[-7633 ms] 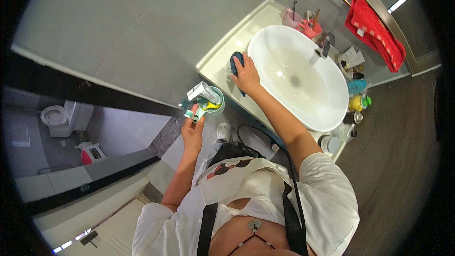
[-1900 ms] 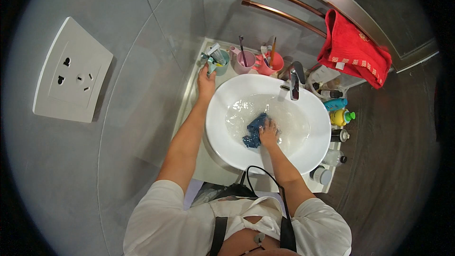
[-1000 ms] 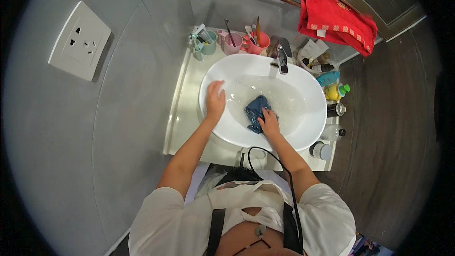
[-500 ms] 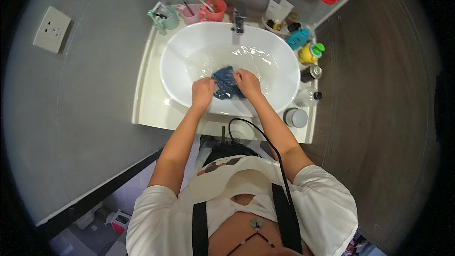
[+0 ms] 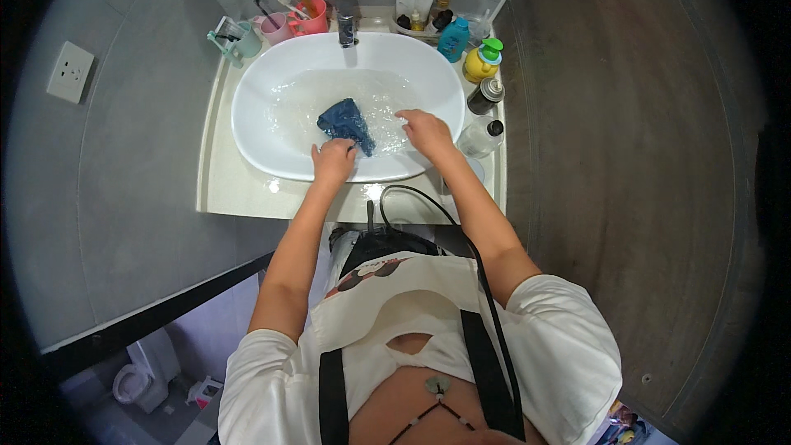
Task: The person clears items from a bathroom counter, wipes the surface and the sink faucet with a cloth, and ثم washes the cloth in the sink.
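Observation:
A piece of dark blue cloth lies bunched in the shallow water of the white oval washbasin. My left hand is at the basin's near side, thumb and fingers closed on the cloth's lower left edge. To the right of the cloth, my right hand hovers over the water near the basin's right wall. Its thumb and fingers are apart and it holds nothing.
Behind the basin stand a dark tap and cups with brushes. Along the right side are a blue bottle, a yellow pump bottle, a dark can and a clear bottle. A black cable loops over the counter's front.
My right hand has let go of the cloth and moved off to its right, fingers spreading. The cloth has spread out in the water. The whole view has shifted.

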A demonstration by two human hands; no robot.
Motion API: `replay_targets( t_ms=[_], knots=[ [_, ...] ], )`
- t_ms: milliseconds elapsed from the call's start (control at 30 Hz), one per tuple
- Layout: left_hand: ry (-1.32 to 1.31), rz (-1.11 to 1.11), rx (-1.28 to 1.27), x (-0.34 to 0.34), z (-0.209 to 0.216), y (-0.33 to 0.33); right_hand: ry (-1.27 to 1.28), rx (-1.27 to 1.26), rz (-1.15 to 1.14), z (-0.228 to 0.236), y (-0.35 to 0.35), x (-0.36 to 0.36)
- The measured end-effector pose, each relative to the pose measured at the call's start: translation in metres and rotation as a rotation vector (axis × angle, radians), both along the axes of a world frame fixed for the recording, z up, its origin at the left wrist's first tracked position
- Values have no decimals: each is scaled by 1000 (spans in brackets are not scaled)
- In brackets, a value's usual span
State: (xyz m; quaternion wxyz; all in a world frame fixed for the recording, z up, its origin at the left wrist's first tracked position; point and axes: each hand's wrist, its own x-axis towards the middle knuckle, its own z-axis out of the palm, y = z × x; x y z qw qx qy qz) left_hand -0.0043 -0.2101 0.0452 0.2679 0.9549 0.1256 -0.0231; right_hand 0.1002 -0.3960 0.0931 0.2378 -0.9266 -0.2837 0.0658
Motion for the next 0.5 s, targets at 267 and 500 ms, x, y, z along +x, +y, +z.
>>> replay_targets(
  t_ms=[267,500],
  knots=[
    [-263,-287,-296,15,23,-78,-245,61,-374,74,-91,-5],
    [-61,-606,-275,30,56,-141,-96,-33,-411,49,-133,3]
  ],
)
